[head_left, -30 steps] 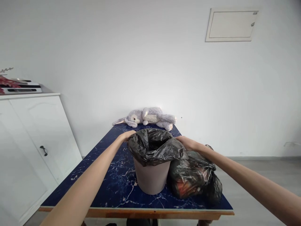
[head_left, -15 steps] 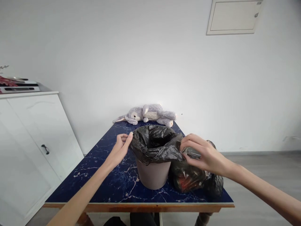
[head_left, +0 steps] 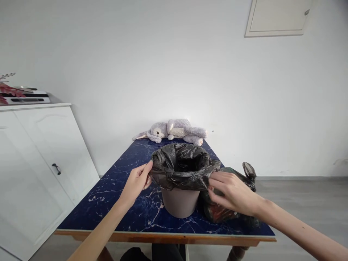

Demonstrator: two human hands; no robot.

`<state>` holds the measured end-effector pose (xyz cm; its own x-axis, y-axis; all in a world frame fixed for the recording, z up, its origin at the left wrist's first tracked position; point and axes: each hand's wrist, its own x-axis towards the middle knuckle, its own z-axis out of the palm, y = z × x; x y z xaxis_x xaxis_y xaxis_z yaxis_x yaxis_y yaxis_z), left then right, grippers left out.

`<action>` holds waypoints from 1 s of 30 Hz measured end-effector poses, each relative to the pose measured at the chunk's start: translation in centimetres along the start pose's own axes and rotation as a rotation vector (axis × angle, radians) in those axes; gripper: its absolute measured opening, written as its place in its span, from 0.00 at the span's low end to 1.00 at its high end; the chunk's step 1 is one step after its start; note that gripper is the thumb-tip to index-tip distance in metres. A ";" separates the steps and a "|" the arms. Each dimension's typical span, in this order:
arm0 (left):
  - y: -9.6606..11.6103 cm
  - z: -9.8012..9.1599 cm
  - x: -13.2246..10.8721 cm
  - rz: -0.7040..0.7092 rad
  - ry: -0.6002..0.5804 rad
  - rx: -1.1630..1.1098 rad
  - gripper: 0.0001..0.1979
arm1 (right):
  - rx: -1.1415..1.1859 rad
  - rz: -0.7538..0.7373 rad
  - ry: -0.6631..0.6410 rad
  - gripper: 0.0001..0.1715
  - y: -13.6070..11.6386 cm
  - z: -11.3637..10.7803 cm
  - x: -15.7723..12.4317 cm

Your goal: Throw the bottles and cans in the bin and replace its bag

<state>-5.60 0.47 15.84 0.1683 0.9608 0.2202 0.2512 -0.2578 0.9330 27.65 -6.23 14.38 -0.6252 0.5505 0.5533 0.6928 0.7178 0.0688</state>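
A grey-brown trash can (head_left: pixel 181 203) stands upright near the front of the table. It is lined with a black garbage bag (head_left: pixel 187 179), whose edge is folded outward over the rim. My left hand (head_left: pixel 138 181) pinches the bag's folded edge on the left, thumb on top. At the right side, my right hand (head_left: pixel 231 192) has its fingers closed on the same edge. Behind and below my right hand, a filled, knotted black bag (head_left: pixel 217 212) sits against the can, with something red showing through. My right hand partly covers it.
The blue marbled table (head_left: pixel 122 195) has a wooden front edge. A grey plush rabbit (head_left: pixel 174 130) lies at its far end against the wall. To the left stands a white cabinet (head_left: pixel 51 145) with things on top. A panel door (head_left: pixel 278 16) is on the wall.
Both hands have moved slightly lower along the bag's edge, drawing it down around the rim. My right hand's fingers have curled in more. The whole view has shifted a little.
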 end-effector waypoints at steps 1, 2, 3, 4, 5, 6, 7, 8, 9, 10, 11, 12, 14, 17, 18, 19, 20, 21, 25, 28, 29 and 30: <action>-0.6 -0.1 -0.1 -0.009 0.008 0.000 0.30 | 0.016 0.003 -0.046 0.15 -0.1 0.4 -0.2; -1.3 -0.2 -0.2 -0.015 0.014 0.001 0.30 | 0.031 0.007 -0.097 0.13 -0.3 0.9 -0.3; -2.0 -0.2 -0.3 -0.018 0.017 0.001 0.30 | 0.046 0.010 -0.149 0.12 -0.5 1.3 -0.5; -2.7 -0.3 -0.4 -0.020 0.019 0.000 0.30 | 0.059 0.007 -0.192 0.11 -0.7 1.7 -0.6; -3.3 -0.3 -0.6 -0.022 0.019 -0.001 0.30 | 0.068 -0.002 -0.221 0.11 -1.0 1.9 -0.7; -3.8 -0.3 -0.7 -0.026 0.014 -0.003 0.31 | 0.073 -0.021 -0.226 0.11 -1.2 2.0 -0.8; -4.3 -0.3 -0.8 -0.031 0.008 -0.006 0.31 | 0.077 -0.051 -0.201 0.12 -1.5 1.9 -0.8; -4.7 -0.3 -1.0 -0.039 0.002 -0.009 0.31 | 0.081 -0.076 -0.148 0.12 -1.8 1.6 -0.7; -5.0 -0.3 -1.1 -0.047 -0.002 -0.012 0.31 | 0.082 -0.085 -0.070 0.11 -2.1 1.2 -0.6; -5.2 -0.3 -1.1 -0.051 -0.008 -0.013 0.31 | 0.079 -0.075 0.024 0.09 -2.3 0.6 -0.4; -5.3 -0.4 -1.2 -0.051 -0.010 -0.013 0.32 | 0.075 -0.047 0.111 0.06 -2.5 -0.1 -0.2; -5.5 -0.4 -1.2 -0.046 -0.011 -0.014 0.32 | 0.072 -0.008 0.177 0.09 -2.5 -0.7 0.1; -5.6 -0.4 -1.2 -0.029 -0.006 -0.019 0.32 | 0.066 0.057 0.225 0.22 -2.5 -1.6 0.7; -5.9 -0.3 -1.3 -0.022 0.006 -0.032 0.33 | 0.043 0.065 0.234 0.22 -2.0 -1.3 1.2; -6.0 -0.3 -1.3 -0.024 0.007 -0.036 0.33 | 0.020 0.059 0.269 0.19 -1.8 -0.9 1.3; -6.1 -0.3 -1.4 -0.026 0.007 -0.040 0.33 | -0.007 0.051 0.319 0.17 -1.7 -0.5 1.3; -6.2 -0.2 -1.4 -0.027 0.007 -0.044 0.33 | -0.031 0.040 0.376 0.14 -1.6 -0.1 1.2; -6.3 -0.2 -1.5 -0.026 0.006 -0.048 0.33 | -0.049 0.025 0.428 0.12 -1.5 0.3 1.2; -6.7 -0.3 -1.7 -0.016 0.017 -0.059 0.33 | -0.094 -0.035 0.526 0.08 -1.9 0.7 0.7; -7.2 -0.5 -1.9 -0.019 0.029 -0.063 0.33 | -0.147 -0.025 0.522 0.09 -2.6 1.1 -0.1; -7.4 -0.5 -1.9 -0.024 0.029 -0.066 0.32 | -0.154 -0.015 0.511 0.09 -2.8 1.5 -0.4; -7.6 -0.4 -1.9 -0.031 0.027 -0.072 0.32 | -0.149 -0.006 0.489 0.09 -3.1 2.0 -0.7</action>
<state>-8.22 0.60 8.45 0.1354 0.9709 0.1976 0.1866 -0.2209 0.9573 25.28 -7.98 12.12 -0.4126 0.2567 0.8740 0.7557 0.6321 0.1712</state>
